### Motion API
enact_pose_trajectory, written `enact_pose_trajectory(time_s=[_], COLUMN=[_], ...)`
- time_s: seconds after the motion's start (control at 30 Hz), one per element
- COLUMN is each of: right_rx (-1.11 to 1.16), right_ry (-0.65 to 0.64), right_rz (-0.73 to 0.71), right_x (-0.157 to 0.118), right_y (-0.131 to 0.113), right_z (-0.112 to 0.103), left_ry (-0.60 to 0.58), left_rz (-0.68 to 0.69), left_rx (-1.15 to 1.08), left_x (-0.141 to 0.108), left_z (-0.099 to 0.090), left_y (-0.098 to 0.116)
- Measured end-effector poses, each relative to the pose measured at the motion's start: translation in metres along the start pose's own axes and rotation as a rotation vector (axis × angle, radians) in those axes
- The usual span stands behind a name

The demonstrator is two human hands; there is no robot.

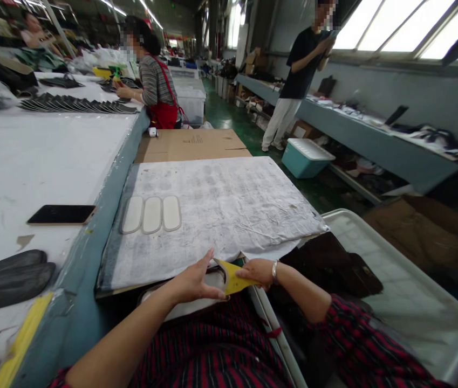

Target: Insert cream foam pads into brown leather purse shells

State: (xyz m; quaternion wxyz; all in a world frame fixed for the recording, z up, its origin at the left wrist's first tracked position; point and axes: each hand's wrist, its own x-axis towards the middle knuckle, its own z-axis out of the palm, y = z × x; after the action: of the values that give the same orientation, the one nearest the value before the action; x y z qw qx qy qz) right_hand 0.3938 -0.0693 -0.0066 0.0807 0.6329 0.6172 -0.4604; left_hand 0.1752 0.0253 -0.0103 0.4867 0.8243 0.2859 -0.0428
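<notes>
At the near edge of a white-covered board, my left hand has its thumb and index finger spread around a pale, dark-rimmed piece, seemingly gripping it; its other fingers are hidden. My right hand is closed on a yellow sheet with a curved edge. The sheet reaches across to the pale piece, and my left thumb is at its lower edge. Several centimetres beyond, on the board's left part, three pale rounded panels with grey rims lie side by side.
A phone and dark grey padded pieces lie on the left table. Cardboard extends behind the board. At right is a pale tray with dark pieces. A person in a red apron works ahead; another person stands farther right.
</notes>
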Motion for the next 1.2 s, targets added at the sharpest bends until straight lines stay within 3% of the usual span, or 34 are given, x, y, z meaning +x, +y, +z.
enact_pose_trajectory(time_s=[0.13,0.3,0.43,0.67,0.97,1.07,1.2], right_rx=[-0.191,-0.298,-0.324,-0.321,-0.332,-0.325,-0.316], right_ry=[0.179,0.415,0.535,0.559,0.426,0.492,0.646], right_rz=[-0.083,0.068,0.113,0.081,-0.052,-0.004,0.125], right_x=[0.013,0.026,0.03,0.033,0.02,0.007,-0.002], right_y=[-0.012,-0.031,-0.039,-0.039,-0.03,-0.019,-0.019], right_z=[-0.009,0.004,0.011,0.02,0.025,0.027,0.046], left_ry=[0.035,-0.035,-0.038,0.083,0.136,0.15,0.158], left_rz=[0.016,0.033,0.049,0.006,0.046,0.101,0.099], left_rx=[0.074,0.178,0.336,0.494,0.536,0.471,0.447], left_x=[-0.003,-0.002,-0.006,-0.017,-0.035,-0.042,-0.041], left_z=[-0.002,-0.006,0.003,0.022,0.028,0.021,0.019], left_y=[0.0,0.004,0.005,0.003,0.012,0.005,0.002])
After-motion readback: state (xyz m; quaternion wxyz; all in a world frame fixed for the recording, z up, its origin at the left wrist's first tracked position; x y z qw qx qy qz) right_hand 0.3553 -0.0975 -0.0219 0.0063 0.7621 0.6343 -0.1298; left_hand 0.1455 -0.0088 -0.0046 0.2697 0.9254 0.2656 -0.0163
